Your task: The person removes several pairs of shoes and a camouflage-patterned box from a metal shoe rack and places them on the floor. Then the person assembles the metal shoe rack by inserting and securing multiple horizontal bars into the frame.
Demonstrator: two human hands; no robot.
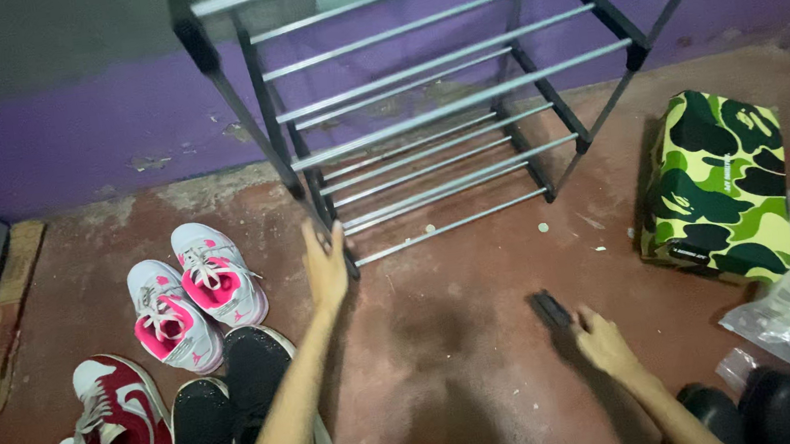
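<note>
On the reddish floor (pixel 468 343), the right hand (pixel 602 339) has its fingers closed on a small black part (pixel 551 308) lying there. Farther out, the left hand (pixel 325 263) wraps its fingers around the front leg of the metal shoe rack (pixel 432 109), beside pink-and-white sneakers (pixel 193 295).

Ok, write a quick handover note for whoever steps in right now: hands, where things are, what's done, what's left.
Left hand: gripping the shoe rack at its front-left leg.
Right hand: touching a small black part on the floor.
Rack stands against the purple wall, shelves bare.
Pink-and-white sneakers, red pair and black pair sit on the floor to the left.
Left: no shoes racked yet.
</note>
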